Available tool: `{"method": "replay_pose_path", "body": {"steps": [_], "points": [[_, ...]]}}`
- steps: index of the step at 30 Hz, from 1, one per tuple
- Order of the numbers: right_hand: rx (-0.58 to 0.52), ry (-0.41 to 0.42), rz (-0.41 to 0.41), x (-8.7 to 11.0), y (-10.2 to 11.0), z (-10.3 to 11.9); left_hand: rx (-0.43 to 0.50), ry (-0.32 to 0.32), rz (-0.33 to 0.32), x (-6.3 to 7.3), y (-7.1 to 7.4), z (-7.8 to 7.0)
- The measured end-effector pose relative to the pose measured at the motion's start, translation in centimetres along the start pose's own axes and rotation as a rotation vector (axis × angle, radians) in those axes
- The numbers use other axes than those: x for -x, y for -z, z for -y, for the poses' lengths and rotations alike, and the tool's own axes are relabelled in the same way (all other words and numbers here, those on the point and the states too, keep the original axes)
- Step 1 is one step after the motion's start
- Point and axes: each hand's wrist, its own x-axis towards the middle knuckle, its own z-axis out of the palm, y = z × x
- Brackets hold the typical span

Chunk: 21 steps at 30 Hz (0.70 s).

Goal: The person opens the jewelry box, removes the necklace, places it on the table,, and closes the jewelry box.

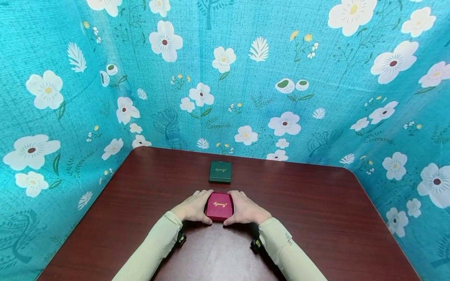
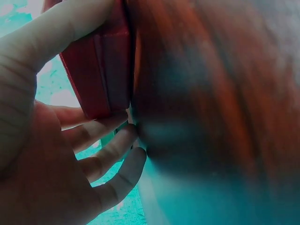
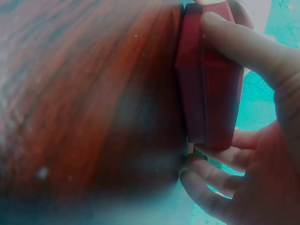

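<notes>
A red jewelry box (image 1: 219,206) with gold lettering on its lid lies on the table between the two hands. My left hand (image 1: 192,207) grips its left side, thumb at the near corner and fingers round the far one. On the opposite side my right hand (image 1: 247,208) holds it the same way, mirrored. The left wrist view shows the box's side wall (image 2: 115,70) with a seam between lid and base, the lid down. In the right wrist view the thumb lies along the near side of the box (image 3: 218,98), and the fingers curl behind its far end.
A dark green box (image 1: 220,171) with similar gold lettering sits just beyond the red one. The brown wooden table (image 1: 309,203) has rounded far corners. A blue flowered curtain (image 1: 232,101) hangs behind the table and along its sides.
</notes>
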Motion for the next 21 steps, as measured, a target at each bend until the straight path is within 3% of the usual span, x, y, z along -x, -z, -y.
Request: {"method": "replay_pose_path", "body": {"steps": [14, 21], "points": [[0.048, 0.051, -0.054, 1.0, 0.8, 0.0, 0.05, -0.033, -0.044, -0.1, -0.1, -0.3], [-0.006, 0.082, -0.092, 1.8, 1.8, 0.1, 0.116, -0.038, -0.06, 0.0, -0.2, -0.6]]}}
